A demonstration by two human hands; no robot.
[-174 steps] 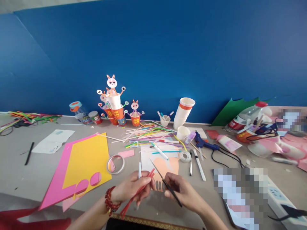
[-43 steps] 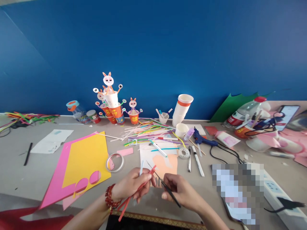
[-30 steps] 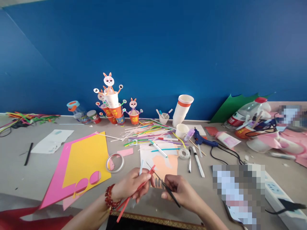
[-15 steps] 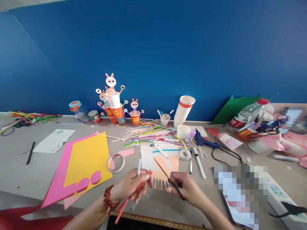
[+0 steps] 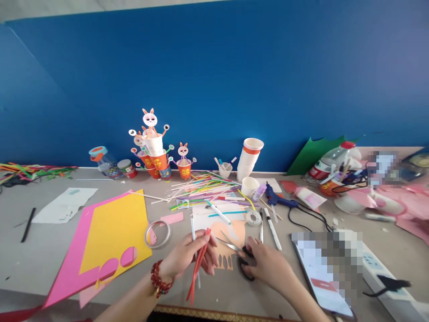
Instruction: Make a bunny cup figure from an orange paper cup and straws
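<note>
Red strips [image 5: 197, 268] are pinched between the thumb and fingers of my left hand [image 5: 194, 252], together with a pale blue-white stick [image 5: 193, 228]. A beaded bracelet [image 5: 161, 279] circles that wrist. My right hand [image 5: 258, 261] has its fingers at the black handles of the scissors [image 5: 246, 263]; the blades are spread and point left over the peach paper [image 5: 234, 230], which has leaf-shaped cut-outs along its lower edge. Just left of my left hand lies a tape roll [image 5: 157, 234].
Yellow sheet [image 5: 117, 223] and pink sheet [image 5: 67, 268] lie left. Behind are loose strips [image 5: 208, 188], rabbit-decorated cups [image 5: 184, 169] and stacked white cups [image 5: 248, 161]. A glue gun [image 5: 279, 197], markers [image 5: 273, 230], phone [image 5: 318, 273] and power strip [image 5: 378, 273] are on the right.
The scissors have turned in my right hand, with blades lower and more level. The red strips now stand more upright in my left hand. The camera view has shifted slightly.
</note>
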